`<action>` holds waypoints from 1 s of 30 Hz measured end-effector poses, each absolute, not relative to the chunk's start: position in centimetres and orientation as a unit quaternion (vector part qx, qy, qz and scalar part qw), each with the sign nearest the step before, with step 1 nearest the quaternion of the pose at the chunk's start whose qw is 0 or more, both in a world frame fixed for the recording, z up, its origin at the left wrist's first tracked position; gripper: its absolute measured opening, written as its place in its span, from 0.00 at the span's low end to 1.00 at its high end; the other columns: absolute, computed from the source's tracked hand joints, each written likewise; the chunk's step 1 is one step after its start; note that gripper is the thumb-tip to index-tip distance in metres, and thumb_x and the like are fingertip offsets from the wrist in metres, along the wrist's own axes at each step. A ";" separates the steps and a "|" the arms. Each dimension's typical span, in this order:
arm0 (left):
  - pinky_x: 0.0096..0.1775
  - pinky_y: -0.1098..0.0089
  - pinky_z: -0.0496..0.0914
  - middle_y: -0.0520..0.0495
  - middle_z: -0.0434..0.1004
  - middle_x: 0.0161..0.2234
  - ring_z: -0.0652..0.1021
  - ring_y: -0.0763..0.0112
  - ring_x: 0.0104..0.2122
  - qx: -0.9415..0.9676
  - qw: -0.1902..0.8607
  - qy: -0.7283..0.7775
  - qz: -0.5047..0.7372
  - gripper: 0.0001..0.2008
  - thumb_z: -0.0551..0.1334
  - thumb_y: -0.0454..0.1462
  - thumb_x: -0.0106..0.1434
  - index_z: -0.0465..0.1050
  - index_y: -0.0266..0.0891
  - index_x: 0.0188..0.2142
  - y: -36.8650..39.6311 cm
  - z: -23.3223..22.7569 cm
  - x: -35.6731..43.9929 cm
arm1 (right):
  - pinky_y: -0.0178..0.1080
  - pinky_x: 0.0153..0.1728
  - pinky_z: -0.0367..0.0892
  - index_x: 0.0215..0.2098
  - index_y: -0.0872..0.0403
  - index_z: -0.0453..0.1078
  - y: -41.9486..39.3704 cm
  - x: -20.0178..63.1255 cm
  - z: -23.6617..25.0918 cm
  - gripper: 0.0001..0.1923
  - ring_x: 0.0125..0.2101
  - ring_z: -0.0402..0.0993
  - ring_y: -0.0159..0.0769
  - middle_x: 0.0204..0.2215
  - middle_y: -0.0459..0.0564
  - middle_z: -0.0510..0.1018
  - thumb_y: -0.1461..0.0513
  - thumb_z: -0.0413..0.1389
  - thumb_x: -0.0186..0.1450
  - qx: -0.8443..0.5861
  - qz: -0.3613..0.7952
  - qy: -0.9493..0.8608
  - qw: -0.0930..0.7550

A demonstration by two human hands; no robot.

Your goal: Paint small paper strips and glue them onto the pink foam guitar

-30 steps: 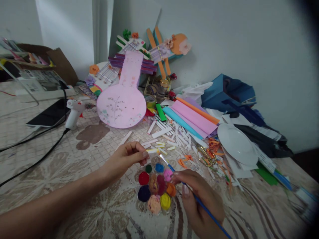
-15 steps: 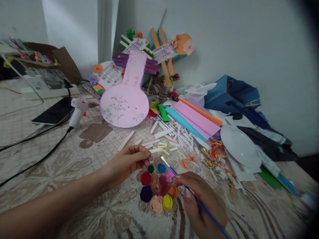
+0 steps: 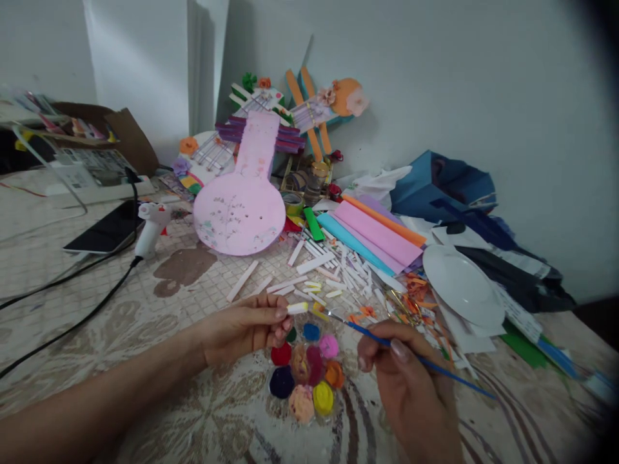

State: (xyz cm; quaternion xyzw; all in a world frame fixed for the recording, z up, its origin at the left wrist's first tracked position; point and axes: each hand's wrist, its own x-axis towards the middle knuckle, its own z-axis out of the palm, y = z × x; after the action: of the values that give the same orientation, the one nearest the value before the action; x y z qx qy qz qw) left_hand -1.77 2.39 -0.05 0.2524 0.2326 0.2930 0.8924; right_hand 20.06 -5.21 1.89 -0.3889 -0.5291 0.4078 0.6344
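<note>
Centrally, low down: left hand (image 3: 246, 328) pinched shut on a small paper strip (image 3: 300, 308), white with a yellow-painted far end, held level just above the paint palette (image 3: 304, 367); right hand (image 3: 411, 380) closed around a thin blue paintbrush (image 3: 416, 357), gripped between thumb and forefingers, handle running back to the right, bristle tip pointing left and meeting the yellow end of the strip; palette lying flat on a patterned beige tablecloth (image 3: 193, 399), between the two hands, with round wells of red, dark blue, green, bright blue, pink, orange, yellow and a pale peach, plus a muddied mix in the middle. Beyond the hands, scattered white paper sticks (image 3: 319, 261) spread over the cloth, some tipped with yellow; behind those, a large pink paper shape (image 3: 240, 209) with a round body and long neck, leaning back against other craft pieces by the wall; to its right, a stack of folded coloured sheets (image 3: 372, 232) in pink, turquoise, lilac and orange; further right, a white plate (image 3: 461, 283) resting on loose papers, with orange paper scraps (image 3: 416, 290) and what looks like gold-handled scissors just beside it, too blurred to be sure; behind the plate, a blue bag (image 3: 445, 187) slumped against the wall. Far left: white glue gun (image 3: 149, 225) standing on the cloth, black cable trailing toward the near edge; dark tablet (image 3: 104, 229) lying flat just beside it.
</note>
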 end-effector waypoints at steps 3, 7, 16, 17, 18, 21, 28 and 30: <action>0.27 0.81 0.70 0.48 0.74 0.24 0.73 0.81 0.23 0.257 0.895 0.231 0.283 0.07 0.69 0.32 0.53 0.72 0.32 0.28 2.4 -0.3 -1.9 | 0.30 0.26 0.66 0.37 0.52 0.72 -5.1 20.0 1.9 0.09 0.25 0.69 0.27 0.22 0.45 0.74 0.63 0.49 0.66 -0.380 0.435 -0.511 0.637; 0.28 0.81 0.69 0.48 0.74 0.25 0.73 0.80 0.23 0.260 0.895 0.230 0.281 0.06 0.68 0.32 0.53 0.71 0.32 0.29 2.4 -0.5 -1.9 | 0.30 0.26 0.65 0.37 0.52 0.72 -5.2 19.9 1.7 0.09 0.24 0.69 0.27 0.22 0.45 0.74 0.62 0.49 0.66 -0.368 0.455 -0.504 0.635; 0.28 0.81 0.68 0.48 0.74 0.25 0.73 0.81 0.23 0.256 0.891 0.236 0.292 0.07 0.68 0.31 0.53 0.71 0.32 0.29 2.4 -0.4 -1.9 | 0.31 0.24 0.64 0.36 0.53 0.72 -5.3 19.9 1.7 0.09 0.23 0.68 0.28 0.22 0.46 0.73 0.62 0.50 0.65 -0.375 0.467 -0.493 0.631; 0.28 0.81 0.68 0.48 0.74 0.25 0.73 0.81 0.23 0.255 0.890 0.240 0.291 0.07 0.68 0.31 0.53 0.71 0.32 0.29 2.4 -0.4 -1.9 | 0.31 0.23 0.65 0.35 0.53 0.72 -5.3 19.9 1.7 0.09 0.23 0.68 0.28 0.22 0.46 0.72 0.62 0.50 0.65 -0.376 0.461 -0.490 0.638; 0.28 0.81 0.68 0.49 0.74 0.25 0.73 0.81 0.23 0.256 0.890 0.243 0.290 0.07 0.69 0.32 0.53 0.71 0.32 0.29 2.4 -0.3 -1.9 | 0.31 0.24 0.65 0.36 0.53 0.72 -5.3 19.9 1.7 0.09 0.23 0.68 0.29 0.22 0.46 0.72 0.62 0.50 0.65 -0.379 0.455 -0.489 0.641; 0.28 0.80 0.67 0.49 0.73 0.24 0.73 0.80 0.23 0.265 0.886 0.249 0.287 0.07 0.68 0.32 0.53 0.71 0.32 0.28 2.4 -0.2 -1.8 | 0.33 0.24 0.66 0.37 0.53 0.72 -5.4 20.0 1.5 0.10 0.24 0.69 0.30 0.23 0.47 0.73 0.62 0.49 0.66 -0.389 0.444 -0.512 0.624; 0.28 0.80 0.66 0.49 0.72 0.25 0.72 0.81 0.24 0.263 0.887 0.242 0.294 0.07 0.68 0.32 0.53 0.70 0.32 0.28 2.3 -0.2 -1.8 | 0.34 0.25 0.66 0.38 0.53 0.72 -5.5 20.1 1.5 0.10 0.25 0.69 0.30 0.24 0.47 0.73 0.63 0.49 0.66 -0.402 0.413 -0.531 0.621; 0.29 0.80 0.66 0.49 0.72 0.24 0.72 0.81 0.24 0.267 0.887 0.237 0.292 0.06 0.67 0.32 0.55 0.70 0.32 0.28 2.3 -0.2 -1.8 | 0.33 0.24 0.66 0.38 0.53 0.72 -5.4 20.1 1.5 0.10 0.24 0.70 0.30 0.24 0.47 0.74 0.63 0.48 0.66 -0.392 0.400 -0.553 0.617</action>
State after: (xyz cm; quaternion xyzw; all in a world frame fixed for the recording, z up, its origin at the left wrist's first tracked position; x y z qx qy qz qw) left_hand -1.80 2.32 -0.21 0.2674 0.2369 0.2919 0.8872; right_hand 20.06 -5.39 1.51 -0.3922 -0.5530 0.4000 0.6167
